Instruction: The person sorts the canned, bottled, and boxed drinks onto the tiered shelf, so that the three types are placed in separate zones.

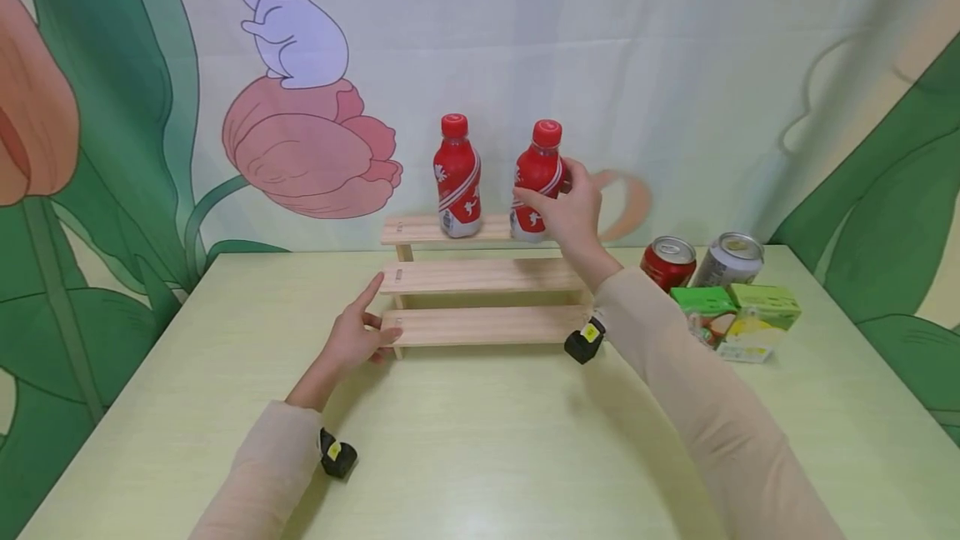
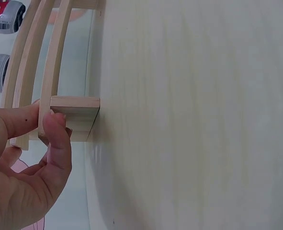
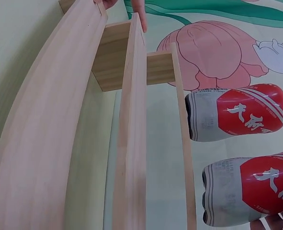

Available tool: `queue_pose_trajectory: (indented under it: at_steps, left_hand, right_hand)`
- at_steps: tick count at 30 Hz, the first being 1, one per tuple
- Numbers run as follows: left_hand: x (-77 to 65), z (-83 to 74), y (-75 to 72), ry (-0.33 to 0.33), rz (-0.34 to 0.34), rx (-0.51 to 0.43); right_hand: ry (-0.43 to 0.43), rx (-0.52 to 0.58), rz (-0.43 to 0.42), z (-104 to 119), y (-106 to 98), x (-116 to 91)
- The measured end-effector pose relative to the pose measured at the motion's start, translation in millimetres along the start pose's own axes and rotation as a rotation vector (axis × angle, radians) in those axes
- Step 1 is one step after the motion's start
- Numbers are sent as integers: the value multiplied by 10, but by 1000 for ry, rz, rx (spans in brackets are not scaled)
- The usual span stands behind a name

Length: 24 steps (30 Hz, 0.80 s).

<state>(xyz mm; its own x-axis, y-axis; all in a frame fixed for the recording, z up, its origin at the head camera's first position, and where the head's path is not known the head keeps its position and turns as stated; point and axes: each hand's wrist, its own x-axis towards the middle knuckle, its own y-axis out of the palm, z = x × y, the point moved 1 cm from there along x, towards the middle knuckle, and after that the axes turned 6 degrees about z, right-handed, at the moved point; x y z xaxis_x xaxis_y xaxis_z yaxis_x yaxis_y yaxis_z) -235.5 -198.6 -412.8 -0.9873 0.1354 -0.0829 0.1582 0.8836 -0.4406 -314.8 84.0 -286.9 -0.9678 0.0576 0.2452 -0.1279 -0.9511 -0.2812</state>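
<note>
A three-tier wooden rack [image 1: 480,327] stands on the table. My left hand [image 1: 351,340] grips its left end, thumb on the lowest shelf and index finger stretched to the middle one. In the left wrist view, thumb and fingers close around the edge of a shelf [image 2: 59,43]. My right hand [image 1: 577,213] holds a red plastic drink bottle [image 1: 534,169] with a red cap, upright at the right part of the top shelf. Its base [image 3: 222,191] is close over that shelf in the right wrist view. A matching bottle [image 1: 457,182] stands on the top shelf to its left.
Right of the rack, a red can [image 1: 669,261] and a silver can [image 1: 731,258] stand behind a green drink carton [image 1: 702,301] and a yellow-green carton [image 1: 763,307]. A printed curtain [image 1: 675,90] hangs behind the table [image 1: 480,440].
</note>
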Motion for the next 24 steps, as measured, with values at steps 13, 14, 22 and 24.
queue_pose_trajectory:
  at_steps: [13, 14, 22, 24]
  left_hand:
    - [-8, 2, 15, 1, -1, -6]
    - [-9, 1, 11, 1, -2, -5]
    - [-14, -5, 7, -7, -2, 3]
    - [-11, -9, 11, -8, -1, 0]
  right_hand:
    - [6, 17, 12, -49, 116, 163]
    - [4, 16, 12, -44, 124, 180]
    - [2, -7, 14, -20, 148, 265]
    - [7, -14, 17, -25, 149, 276]
